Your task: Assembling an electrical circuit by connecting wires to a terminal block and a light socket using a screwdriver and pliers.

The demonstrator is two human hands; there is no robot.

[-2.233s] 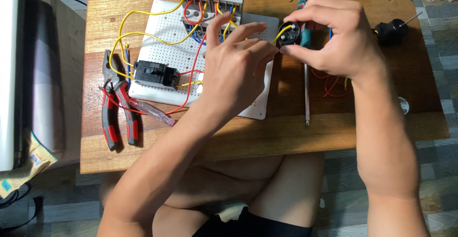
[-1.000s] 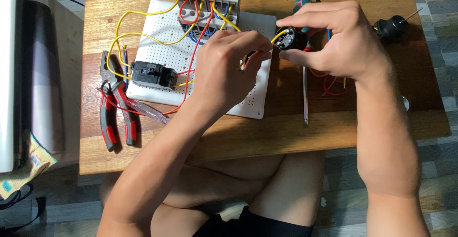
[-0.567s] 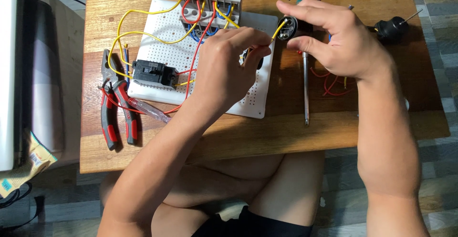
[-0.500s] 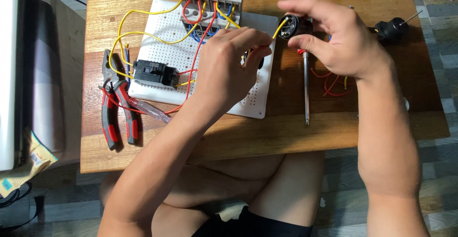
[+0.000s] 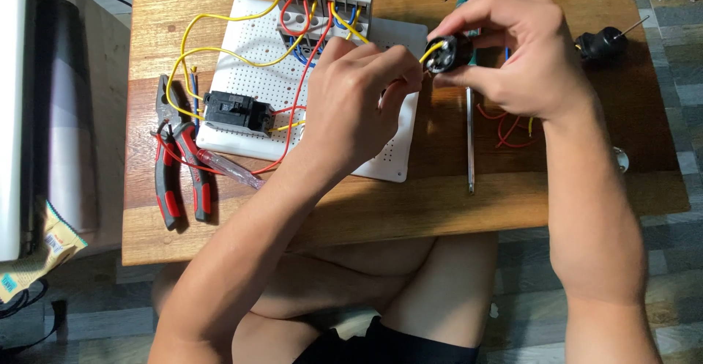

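the right hand (image 5: 520, 56) pinches a small round black component (image 5: 448, 54) between thumb and curled fingers (image 5: 480, 23), raised above the worktop (image 5: 439, 210). the left hand (image 5: 359, 108) has its fingers pressed together on the yellow wire (image 5: 432, 47) entering that component. a white perforated board (image 5: 256, 64) lies under the left fingers, red-handled pliers (image 5: 179, 166) well left of them.

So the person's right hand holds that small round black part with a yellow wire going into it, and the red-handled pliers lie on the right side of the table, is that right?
Not quite. The right hand does hold the small round black part with the yellow wire going into it, but the head view shows the red-handled pliers lying on the left side of the wooden table, beside the white board.
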